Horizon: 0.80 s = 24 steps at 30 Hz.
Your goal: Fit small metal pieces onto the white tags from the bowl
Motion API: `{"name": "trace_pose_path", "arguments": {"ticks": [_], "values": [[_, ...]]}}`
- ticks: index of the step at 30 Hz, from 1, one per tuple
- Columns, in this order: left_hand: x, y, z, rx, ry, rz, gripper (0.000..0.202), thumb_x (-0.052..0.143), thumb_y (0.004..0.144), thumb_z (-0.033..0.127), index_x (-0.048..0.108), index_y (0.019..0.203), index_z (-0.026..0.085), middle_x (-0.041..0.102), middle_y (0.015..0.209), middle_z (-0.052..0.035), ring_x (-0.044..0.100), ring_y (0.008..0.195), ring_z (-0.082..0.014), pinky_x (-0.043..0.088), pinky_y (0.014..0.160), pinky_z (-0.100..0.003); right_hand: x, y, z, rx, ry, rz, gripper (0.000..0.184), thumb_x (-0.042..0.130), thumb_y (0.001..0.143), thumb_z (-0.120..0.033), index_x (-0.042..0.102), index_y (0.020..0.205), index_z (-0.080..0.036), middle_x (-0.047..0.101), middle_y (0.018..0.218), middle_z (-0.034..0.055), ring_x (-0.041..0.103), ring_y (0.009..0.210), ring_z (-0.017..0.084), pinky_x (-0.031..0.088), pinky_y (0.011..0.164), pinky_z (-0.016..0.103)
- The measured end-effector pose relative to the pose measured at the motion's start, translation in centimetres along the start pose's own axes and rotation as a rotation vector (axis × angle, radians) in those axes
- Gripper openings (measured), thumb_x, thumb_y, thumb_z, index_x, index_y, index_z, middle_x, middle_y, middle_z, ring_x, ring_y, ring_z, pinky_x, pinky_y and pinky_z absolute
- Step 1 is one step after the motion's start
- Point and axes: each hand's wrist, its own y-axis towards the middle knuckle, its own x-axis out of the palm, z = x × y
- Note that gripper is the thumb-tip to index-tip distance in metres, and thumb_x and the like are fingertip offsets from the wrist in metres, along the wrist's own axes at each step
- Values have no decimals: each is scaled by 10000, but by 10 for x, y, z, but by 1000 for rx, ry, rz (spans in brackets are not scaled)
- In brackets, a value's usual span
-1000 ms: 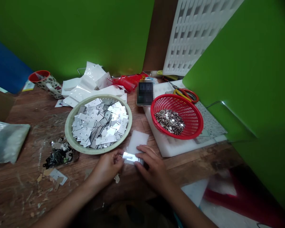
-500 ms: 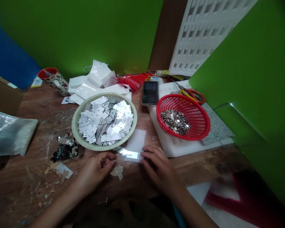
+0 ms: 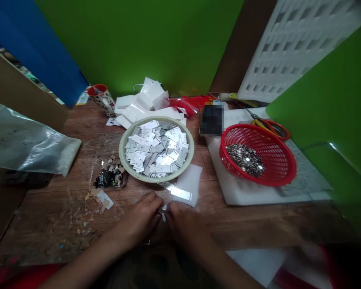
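My left hand (image 3: 147, 212) and my right hand (image 3: 182, 218) meet close together above the front of the wooden table. Both are closed, pinching a small pale flat piece (image 3: 164, 217) between their fingertips; the fingers cover most of it. Just beyond them a flat silver metal plate (image 3: 181, 194) lies on a white foam sheet (image 3: 193, 176). Behind, a pale green round basket (image 3: 123, 166) is heaped with silver metal plates (image 3: 156, 148).
Right: a red plastic basket (image 3: 276, 181) of small shiny metal parts (image 3: 246, 160), with orange-handled scissors (image 3: 275, 128) behind. Left: a small pile of black and tan pieces (image 3: 110, 176), scraps (image 3: 104, 199) and a clear plastic bag (image 3: 33, 140). A mug (image 3: 101, 100) stands behind.
My hands have come together; the right has left the metal plate on the foam. The pale piece lying between them is gone from the table, and a similar one is in my fingers. The view has shifted left.
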Motion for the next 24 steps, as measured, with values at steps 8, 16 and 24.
{"name": "trace_pose_path", "arguments": {"ticks": [8,16,24], "values": [[-69,-10,29,72,-162,223,52,564,867,238,615,862,230,622,862,-16,578,799,-173,440,698,-280,-39,-15,11,-245,246,317,138,431,942,-196,549,997,-239,687,851,22,677,698,173,531,607,269],[-123,37,-7,70,194,507,186,546,844,197,596,1022,178,593,1064,-99,509,1041,-262,401,884,-389,-120,-10,27,-309,115,580,126,543,906,-294,600,1006,-242,680,806,52,650,606,177,538,604,281],[-144,69,-17,121,252,290,152,611,755,209,628,906,201,567,999,-70,485,1020,-278,392,840,-360,-82,-15,11,-326,298,461,154,504,916,-166,567,1036,-240,664,827,33,662,715,150,547,639,230]]}}
